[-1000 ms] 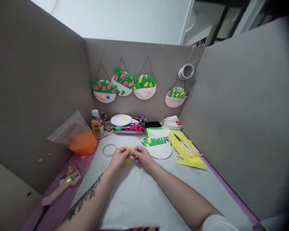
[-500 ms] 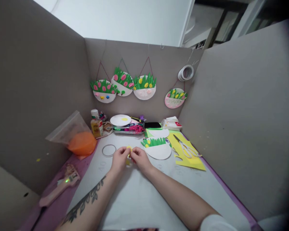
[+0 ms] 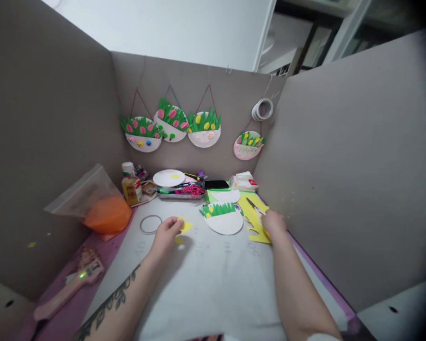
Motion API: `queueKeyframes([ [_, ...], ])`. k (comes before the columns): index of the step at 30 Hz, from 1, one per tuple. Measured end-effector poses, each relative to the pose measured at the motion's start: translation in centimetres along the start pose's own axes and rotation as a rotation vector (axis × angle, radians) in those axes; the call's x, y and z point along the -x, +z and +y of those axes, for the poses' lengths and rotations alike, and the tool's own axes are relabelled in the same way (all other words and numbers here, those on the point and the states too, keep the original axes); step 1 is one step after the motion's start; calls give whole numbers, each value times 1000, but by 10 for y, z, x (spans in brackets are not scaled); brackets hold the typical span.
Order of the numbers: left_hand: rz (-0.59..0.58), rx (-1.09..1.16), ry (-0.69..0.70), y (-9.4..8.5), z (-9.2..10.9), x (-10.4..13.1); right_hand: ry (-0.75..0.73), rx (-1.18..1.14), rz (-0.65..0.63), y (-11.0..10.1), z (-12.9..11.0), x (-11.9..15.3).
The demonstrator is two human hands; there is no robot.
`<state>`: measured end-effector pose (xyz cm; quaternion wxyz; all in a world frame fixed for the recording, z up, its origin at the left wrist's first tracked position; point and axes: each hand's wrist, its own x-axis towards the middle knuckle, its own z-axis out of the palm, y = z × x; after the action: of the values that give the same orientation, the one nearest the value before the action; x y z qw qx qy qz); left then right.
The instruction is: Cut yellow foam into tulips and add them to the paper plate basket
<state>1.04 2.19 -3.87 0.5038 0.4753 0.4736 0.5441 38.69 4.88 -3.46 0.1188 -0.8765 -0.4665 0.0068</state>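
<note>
Well left of the grass-edged plate (image 3: pixel 224 225), on the purple margin of the bench (image 3: pixel 213 289), lies a pink tool (image 3: pixel 62 296) with a lit green light; farther back on that side leans a clear bag (image 3: pixel 108 215) with orange contents, and beyond it stands a capped bottle (image 3: pixel 131 191). A thin ring (image 3: pixel 141 226) lies flat to the left of the plate. Between ring and plate is the left hand (image 3: pixel 168 232), its thumb and fingertips closed in a pinch on a yellow piece (image 3: pixel 186 227); a second yellow piece (image 3: pixel 178 240) lies on the bench just below that hand. Behind the plate, to its left, a tray (image 3: pixel 181 196) holds pink strands and is partly covered by a white disc (image 3: pixel 162 178). Three hanging plates (image 3: pixel 204 138) with paper grass are above and behind, chiefly to its left, a fourth hanging plate (image 3: pixel 247 151) to its right. Just right of the grass-edged plate lies a cut yellow sheet (image 3: pixel 257 237), bearing scissors (image 3: pixel 251 204). The right hand (image 3: pixel 273 222) is at their handles, fingers bent and largely hidden; whether it grips them cannot be told.
</note>
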Motion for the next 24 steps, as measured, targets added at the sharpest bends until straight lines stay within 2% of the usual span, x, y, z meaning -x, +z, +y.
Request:
queueKeyframes([
  [2,-11,7,-17,0,2,1,72,28,-121,9,16,-9],
  [4,-24,-3,-21,0,6,2,91,38,-153,16,21,-13],
  [8,-62,-25,0,-3,15,4,86,35,-125,19,17,-12],
  [11,-87,-22,25,-4,20,6,115,1,-40,13,14,-8],
  [13,-96,-13,39,-4,24,8,108,-142,41,6,9,-3],
  [15,-104,1,53,-5,28,10,15,-455,65,-2,-2,5],
  [17,-110,20,64,-6,31,11,-150,-852,-35,-8,-21,19],
  [19,-117,45,60,-7,33,11,-273,-1111,-215,-13,-47,42],
  [21,-121,71,44,-10,35,10,-357,-1180,-420,-14,-74,71],
  [24,-99,91,35,-13,38,9,-489,-1151,-685,-14,-105,114],
])
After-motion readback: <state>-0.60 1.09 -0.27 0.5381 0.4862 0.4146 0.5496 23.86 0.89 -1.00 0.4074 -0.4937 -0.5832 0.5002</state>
